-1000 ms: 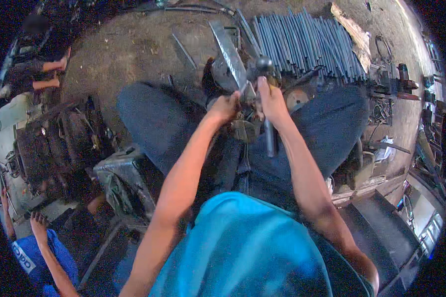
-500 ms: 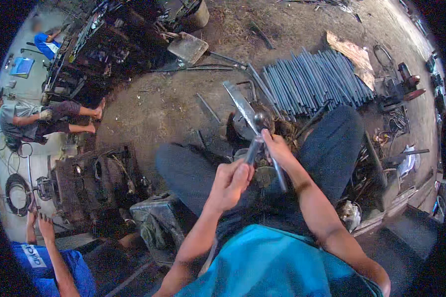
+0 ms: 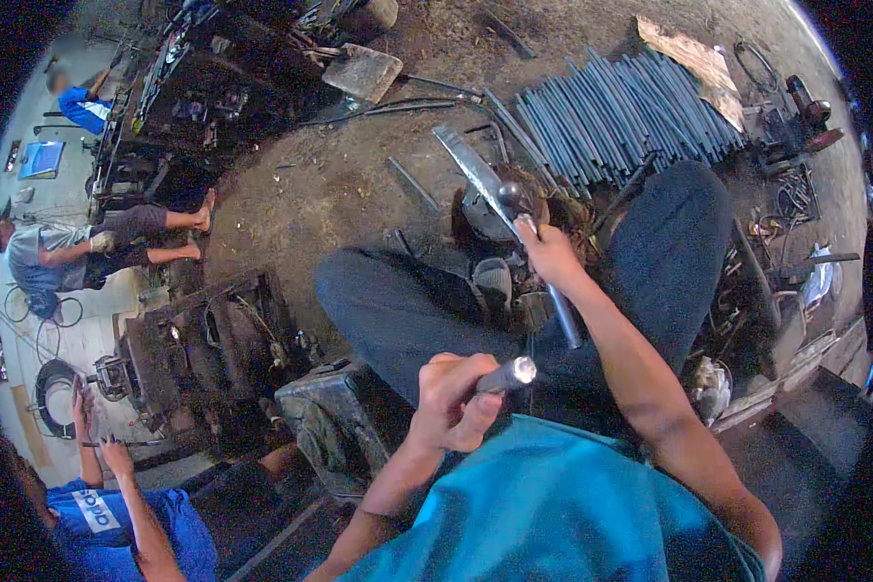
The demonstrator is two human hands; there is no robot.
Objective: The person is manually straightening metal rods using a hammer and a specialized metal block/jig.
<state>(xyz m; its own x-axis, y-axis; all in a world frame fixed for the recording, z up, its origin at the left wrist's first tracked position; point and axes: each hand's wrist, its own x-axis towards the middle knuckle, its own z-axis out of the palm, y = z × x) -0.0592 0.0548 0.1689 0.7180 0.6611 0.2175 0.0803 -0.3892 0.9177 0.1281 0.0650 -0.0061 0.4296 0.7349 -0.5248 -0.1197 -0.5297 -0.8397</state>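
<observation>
Far left: a person in a grey shirt sits on the pale floor at the left edge; another person in a blue shirt crouches at the lower left, both apart from the work.
Left of centre: a dark, greasy engine block stands on the dirt floor, with more dark machinery in the upper left.
Left hand: clenched around a short metal rod, low in the middle of the frame, its shiny cut end pointing right.
Short rod, handling: it looks like solid steel, so stiff, fairly heavy for its length and probably slick with oil; a full fist around the middle seems the safest hold.
Right hand: closed around a long grey bar just right of centre, above the dark trousers.
Long bar, handling: rigid and likely heavy; its upper end meets a round part beside a flat steel strip. Gripped high as it is, the lower end hangs free.
Upper right: a heap of grey-blue tubes lies on the ground.
Far right: scrap and small parts clutter the edge.
</observation>
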